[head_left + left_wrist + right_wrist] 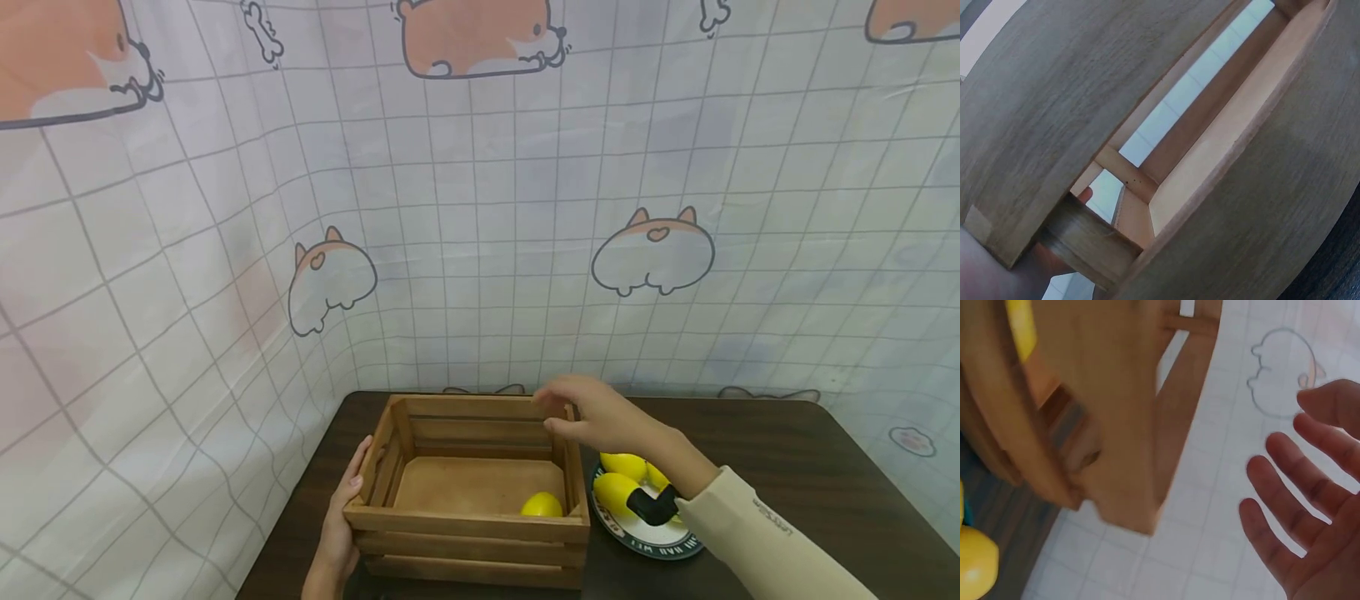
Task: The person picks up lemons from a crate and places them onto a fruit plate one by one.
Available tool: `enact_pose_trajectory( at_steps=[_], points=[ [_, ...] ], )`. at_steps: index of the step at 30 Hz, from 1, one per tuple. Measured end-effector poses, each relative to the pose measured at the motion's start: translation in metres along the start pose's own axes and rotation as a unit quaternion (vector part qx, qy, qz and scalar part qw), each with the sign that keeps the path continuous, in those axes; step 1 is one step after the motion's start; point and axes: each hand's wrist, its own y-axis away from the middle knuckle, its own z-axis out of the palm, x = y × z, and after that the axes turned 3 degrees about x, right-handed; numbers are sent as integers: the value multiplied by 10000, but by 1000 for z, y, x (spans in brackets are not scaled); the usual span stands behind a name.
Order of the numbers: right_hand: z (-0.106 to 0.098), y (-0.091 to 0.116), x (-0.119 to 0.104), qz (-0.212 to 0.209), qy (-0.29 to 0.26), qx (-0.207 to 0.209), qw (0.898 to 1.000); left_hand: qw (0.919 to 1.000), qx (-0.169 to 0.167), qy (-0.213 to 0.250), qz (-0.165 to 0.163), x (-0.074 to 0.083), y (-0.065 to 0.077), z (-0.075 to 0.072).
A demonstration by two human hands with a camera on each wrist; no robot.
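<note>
A slatted wooden crate (468, 546) stands on the dark table, with one yellow lemon (542, 505) inside at its near right corner. My left hand (337, 525) holds the crate's left side; in the left wrist view a fingertip (1085, 195) shows through the gap between the slats. Above the crate's far right corner, my right hand (600, 414) hovers with relaxed, spread fingers and nothing in it. Several more lemons (617, 492) lie on a plate (667, 551) to the right of the crate, partly hidden by the right wrist and its black camera.
The dark wooden table (810, 492) extends to the right of the plate. A white gridded curtain (480, 333) with cartoon dogs hangs behind the table and along its left side.
</note>
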Motion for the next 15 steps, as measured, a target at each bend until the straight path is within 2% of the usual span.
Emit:
enact_pose_trajectory(
  at_steps=[7, 15],
  points=[
    [5, -24, -20, -377, 80, -805, 9960, 10000, -3, -30, -6, -1, 0, -1],
    [21, -46, -33, -478, 404, -1086, 9921, 9999, 27, -62, 89, -2, 0, -2]
  ],
)
